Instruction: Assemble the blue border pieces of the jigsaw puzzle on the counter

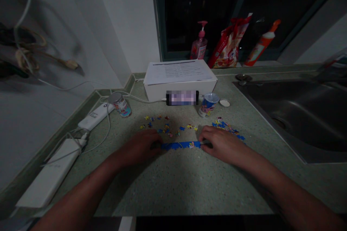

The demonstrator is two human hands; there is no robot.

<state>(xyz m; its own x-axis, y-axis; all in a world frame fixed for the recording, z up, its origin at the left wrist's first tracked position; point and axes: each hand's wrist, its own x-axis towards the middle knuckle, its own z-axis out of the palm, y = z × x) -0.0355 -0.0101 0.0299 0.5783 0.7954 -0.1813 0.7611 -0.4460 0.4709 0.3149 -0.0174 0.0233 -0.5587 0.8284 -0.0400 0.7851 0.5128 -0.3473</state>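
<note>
A joined strip of blue jigsaw puzzle pieces (180, 145) lies flat on the counter, with a small figure printed near its right part. My left hand (145, 142) grips the strip's left end, its fingers closed round it. At the other end my right hand (217, 142) pinches the strip between thumb and fingers. Just beyond the strip, loose puzzle pieces (166, 128) in yellow, blue and red are scattered. More pieces, mostly blue, form a pile (226, 126) behind my right hand, which partly hides it.
Behind the pieces stand a lidded jar (120, 104), a blue can (208, 104), its round lid (224, 103) and a phone (182, 98) against a white box (179, 74). White power strips (48, 173) with cables lie left. A sink (306, 115) is at right.
</note>
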